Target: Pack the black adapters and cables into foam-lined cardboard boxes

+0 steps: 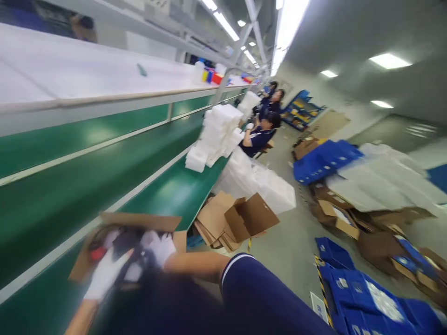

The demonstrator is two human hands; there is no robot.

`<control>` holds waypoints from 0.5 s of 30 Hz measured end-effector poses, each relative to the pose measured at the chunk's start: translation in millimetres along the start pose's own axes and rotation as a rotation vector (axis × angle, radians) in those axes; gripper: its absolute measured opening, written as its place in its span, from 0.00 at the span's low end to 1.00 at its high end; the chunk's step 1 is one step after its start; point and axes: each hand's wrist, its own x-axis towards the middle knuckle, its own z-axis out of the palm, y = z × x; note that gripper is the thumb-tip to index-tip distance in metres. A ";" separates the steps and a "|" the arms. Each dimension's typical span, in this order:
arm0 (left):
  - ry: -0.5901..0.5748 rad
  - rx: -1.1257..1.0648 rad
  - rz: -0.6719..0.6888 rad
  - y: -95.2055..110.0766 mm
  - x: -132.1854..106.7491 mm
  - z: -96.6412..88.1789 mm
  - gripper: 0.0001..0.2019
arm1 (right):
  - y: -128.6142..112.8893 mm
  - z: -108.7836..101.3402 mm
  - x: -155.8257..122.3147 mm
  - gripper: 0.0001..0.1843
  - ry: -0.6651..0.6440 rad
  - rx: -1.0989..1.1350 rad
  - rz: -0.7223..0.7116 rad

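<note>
An open cardboard box (139, 222) lies on the green conveyor belt (104, 172) just in front of me, with dark contents and a red part (98, 253) inside. Both my hands wear white gloves and reach into it. My left hand (104, 274) lies over the dark contents at the box's near side, its fingers smeared by motion. My right hand (159, 247) is curled over a dark item at the right side of the box; what it grips is too blurred to name.
A heap of white foam pieces (216, 132) sits further along the belt, where seated co-workers (260, 135) work. On the floor lie flattened cartons (233, 218), white foam blocks (265, 184), blue crates (363, 298) and more cardboard (335, 216).
</note>
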 end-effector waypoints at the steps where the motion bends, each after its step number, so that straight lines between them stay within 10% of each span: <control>1: -0.051 -0.026 -0.012 -5.6 -7.3 -5.9 0.35 | 1.6 -2.5 0.7 0.36 -0.016 -0.042 0.019; 7: -0.131 -0.202 0.104 -4.0 -33.8 -22.4 0.37 | 5.5 -57.4 -8.4 0.42 -0.103 0.065 -0.170; 15: -0.028 -0.084 0.185 23.4 -62.7 -32.3 0.29 | -14.1 -81.4 -19.8 0.43 -0.200 1.064 -0.254</control>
